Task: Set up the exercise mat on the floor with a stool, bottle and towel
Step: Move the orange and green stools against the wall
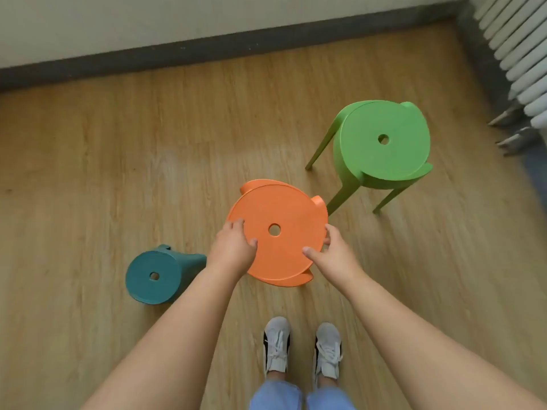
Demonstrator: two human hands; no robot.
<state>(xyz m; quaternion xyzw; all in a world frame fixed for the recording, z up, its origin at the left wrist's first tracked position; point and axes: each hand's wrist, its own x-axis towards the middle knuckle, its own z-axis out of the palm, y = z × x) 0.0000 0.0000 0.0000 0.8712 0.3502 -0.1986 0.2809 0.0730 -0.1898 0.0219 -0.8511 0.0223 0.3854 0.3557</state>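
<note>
- While both hands grip it, the orange stool (278, 202) is at frame centre, seat up with a hole in the middle; legs hidden under the seat, so I can't tell if it stands on the floor (118, 161) or is lifted.
- Left hand (233, 247): at the seat's 9 o'clock rim, fingers curled onto the top, thumb lying on the seat.
- Right hand (331, 253): at the 3 o'clock rim, thumb on top, fingers wrapped round the edge.
- Green stool (384, 167): upright on the floor at 2 o'clock from the orange one, near but apart.
- Teal stool (142, 288): at 8 o'clock, just beside the left forearm; upright or tipped unclear.
- Shoes (276, 344): grey-white pair at 6 o'clock, jeans below.
- Radiator (521, 54): white, far corner at 2 o'clock.
- Baseboard (207, 51): dark, along the wall at 12 o'clock.
</note>
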